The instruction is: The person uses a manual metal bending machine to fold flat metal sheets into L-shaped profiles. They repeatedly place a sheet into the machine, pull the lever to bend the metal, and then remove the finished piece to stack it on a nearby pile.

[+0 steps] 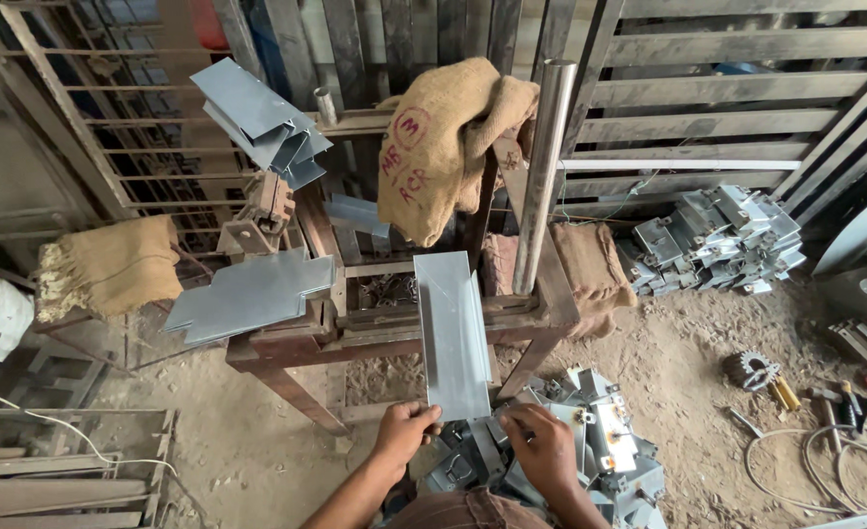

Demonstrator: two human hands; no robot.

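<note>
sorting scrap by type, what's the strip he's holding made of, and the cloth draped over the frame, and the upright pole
Strip: looks like thin sheet metal, dull grey, folded edge, possibly galvanised. Cloth: coarse tan woven sacking, likely jute. Pole: shiny silver metal tube, maybe steel. Left hand and right hand grip the strip's near end.

A long grey sheet-metal piece (451, 333), bent lengthwise into a shallow channel, lies lengthwise across the front rail of the bending frame. Its near end juts out past the rail, its surface dull and lightly scratched.
</note>
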